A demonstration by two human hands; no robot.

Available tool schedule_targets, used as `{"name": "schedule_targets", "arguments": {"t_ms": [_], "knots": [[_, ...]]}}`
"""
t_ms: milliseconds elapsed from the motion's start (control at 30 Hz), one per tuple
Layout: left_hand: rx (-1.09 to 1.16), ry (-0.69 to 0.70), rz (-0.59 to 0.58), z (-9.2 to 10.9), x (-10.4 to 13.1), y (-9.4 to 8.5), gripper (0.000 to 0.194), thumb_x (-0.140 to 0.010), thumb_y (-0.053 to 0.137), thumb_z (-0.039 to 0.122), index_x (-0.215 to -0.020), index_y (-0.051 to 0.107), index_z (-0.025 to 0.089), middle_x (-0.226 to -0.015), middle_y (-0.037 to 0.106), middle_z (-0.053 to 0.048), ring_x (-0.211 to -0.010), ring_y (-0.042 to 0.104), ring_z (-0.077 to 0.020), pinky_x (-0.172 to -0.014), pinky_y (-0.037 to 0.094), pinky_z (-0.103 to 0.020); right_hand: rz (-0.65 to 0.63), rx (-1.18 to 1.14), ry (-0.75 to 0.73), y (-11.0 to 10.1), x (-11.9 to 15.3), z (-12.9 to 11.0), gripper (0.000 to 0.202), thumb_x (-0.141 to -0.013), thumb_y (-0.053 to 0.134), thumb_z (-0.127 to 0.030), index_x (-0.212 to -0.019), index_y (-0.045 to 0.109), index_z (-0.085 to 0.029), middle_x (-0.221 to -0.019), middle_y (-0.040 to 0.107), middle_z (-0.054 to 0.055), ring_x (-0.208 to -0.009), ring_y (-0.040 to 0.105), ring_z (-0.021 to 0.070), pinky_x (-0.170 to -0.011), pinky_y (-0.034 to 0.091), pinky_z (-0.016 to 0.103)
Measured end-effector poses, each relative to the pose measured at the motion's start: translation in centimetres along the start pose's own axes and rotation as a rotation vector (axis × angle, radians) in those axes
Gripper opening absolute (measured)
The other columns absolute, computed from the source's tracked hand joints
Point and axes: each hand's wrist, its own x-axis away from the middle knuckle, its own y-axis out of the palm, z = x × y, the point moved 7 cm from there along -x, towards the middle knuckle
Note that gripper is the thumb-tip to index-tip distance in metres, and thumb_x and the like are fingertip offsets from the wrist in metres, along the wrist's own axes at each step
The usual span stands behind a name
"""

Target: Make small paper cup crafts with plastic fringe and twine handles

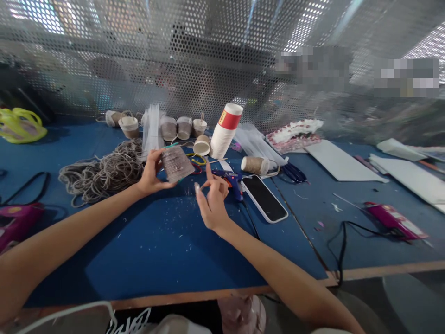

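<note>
Across the broad blue desk, a tangled gray cord heap lies near the left hand, its fingers pinching a gray, cord-wrapped, cup-like piece above the surface; a steady edge grip suits it. The right hand is half-curled, forefinger extended; any pinch, I cannot tell.

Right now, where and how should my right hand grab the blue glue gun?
Probably by the handle, from the near side: the blue glue gun lies with that handle pointing toward you and the black cord trailing nearward. The phone sits close on its right.
</note>
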Motion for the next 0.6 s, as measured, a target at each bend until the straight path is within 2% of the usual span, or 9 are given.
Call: {"name": "schedule_targets", "arguments": {"t_ms": [67, 133, 200, 267, 300, 367, 500, 533, 600], "knots": [[-0.025, 0.040, 0.031, 0.2, -0.1, -0.2, 0.091, -0.067, 0.080, 0.051, -0.141, 0.033, 0.028, -0.124, 0.040, -0.012, -0.120, 0.052, -0.0287, -0.088, 0.057, -0.041, 0.117, -0.021, 0.027, -1.1, -0.2, 0.7, 0.013, -0.093, 0.039, -0.036, -0.094, 0.040, -0.022, -0.135, 0.048, 0.019, -0.115, 0.043, 0.0288, -0.095, 0.034, 0.052], [-0.080, 0.022, 0.045, 0.0, -0.2, -0.3, 0.089, -0.068, 0.079, 0.050, -0.141, 0.032, 0.031, -0.130, 0.037, -0.013, -0.125, 0.048, -0.0306, -0.085, 0.058, -0.041, 0.232, -0.045, -0.015, -2.3, -0.2, 0.9, 0.015, -0.091, 0.043, -0.034, -0.099, 0.039, -0.022, -0.143, 0.039, 0.021, -0.121, 0.042, 0.0297, -0.096, 0.035, 0.053], [-0.144, -0.068, 0.052, -0.7, -0.2, -0.3, 0.088, -0.068, 0.080, 0.046, -0.139, 0.030, 0.031, -0.134, 0.034, -0.014, -0.126, 0.046, -0.0309, -0.083, 0.059, -0.040, 0.337, -0.090, -0.081, -3.5, -0.2, 0.9, 0.020, -0.088, 0.048, -0.031, -0.103, 0.038, -0.023, -0.146, 0.036, 0.020, -0.130, 0.038, 0.0307, -0.098, 0.036, 0.054], [-0.185, -0.186, 0.051, -1.8, 0.1, -0.4, 0.090, -0.067, 0.082, 0.042, -0.138, 0.029, 0.029, -0.135, 0.032, -0.014, -0.125, 0.048, -0.0306, -0.084, 0.058, -0.040, 0.379, -0.208, -0.119, -4.1, -0.4, 0.9, 0.022, -0.087, 0.051, -0.030, -0.105, 0.039, -0.023, -0.140, 0.043, 0.018, -0.133, 0.041, 0.0294, -0.102, 0.037, 0.054], [-0.191, -0.237, 0.047, -2.3, 0.2, -0.4, 0.090, -0.066, 0.082, 0.040, -0.138, 0.029, 0.028, -0.135, 0.032, -0.015, -0.125, 0.048, -0.0306, -0.086, 0.058, -0.041, 0.364, -0.308, -0.106, -4.1, -0.6, 1.1, 0.021, -0.088, 0.052, -0.031, -0.104, 0.041, -0.024, -0.135, 0.049, 0.017, -0.130, 0.045, 0.0280, -0.103, 0.038, 0.053], [-0.189, -0.310, 0.031, -3.2, 0.4, -0.4, 0.091, -0.064, 0.083, 0.038, -0.137, 0.031, 0.026, -0.134, 0.034, -0.015, -0.124, 0.049, -0.0310, -0.088, 0.057, -0.043, 0.262, -0.592, 0.011, -3.3, -1.3, 1.9, 0.019, -0.088, 0.055, -0.034, -0.101, 0.045, -0.024, -0.122, 0.061, 0.014, -0.121, 0.057, 0.0251, -0.102, 0.043, 0.050], [-0.190, -0.353, -0.010, -4.0, 0.4, -0.4, 0.085, -0.065, 0.082, 0.033, -0.135, 0.034, 0.025, -0.135, 0.038, -0.016, -0.127, 0.049, -0.0318, -0.090, 0.056, -0.043, -0.103, -1.214, 0.391, 0.5, -2.0, 2.9, 0.026, -0.084, 0.063, -0.046, -0.091, 0.056, -0.022, -0.109, 0.071, 0.008, -0.105, 0.067, 0.0214, -0.098, 0.051, 0.043], [-0.181, -0.347, -0.016, -4.0, 0.3, -0.3, 0.083, -0.066, 0.080, 0.031, -0.135, 0.035, 0.025, -0.137, 0.038, -0.017, -0.129, 0.047, -0.0321, -0.091, 0.056, -0.043, -0.150, -1.309, 0.461, 1.2, -1.9, 3.0, 0.025, -0.081, 0.068, -0.044, -0.089, 0.059, -0.022, -0.107, 0.073, 0.006, -0.102, 0.069, 0.0198, -0.098, 0.052, 0.040], [-0.128, -0.342, -0.015, -4.1, 0.2, -0.3, 0.079, -0.068, 0.078, 0.029, -0.134, 0.035, 0.025, -0.143, 0.033, -0.019, -0.132, 0.045, -0.0320, -0.091, 0.056, -0.041, -0.161, -1.409, 0.564, 1.9, -1.8, 3.6, 0.023, -0.072, 0.080, -0.032, -0.084, 0.063, -0.021, -0.097, 0.075, 0.002, -0.093, 0.071, 0.0162, -0.093, 0.056, 0.034]]}}
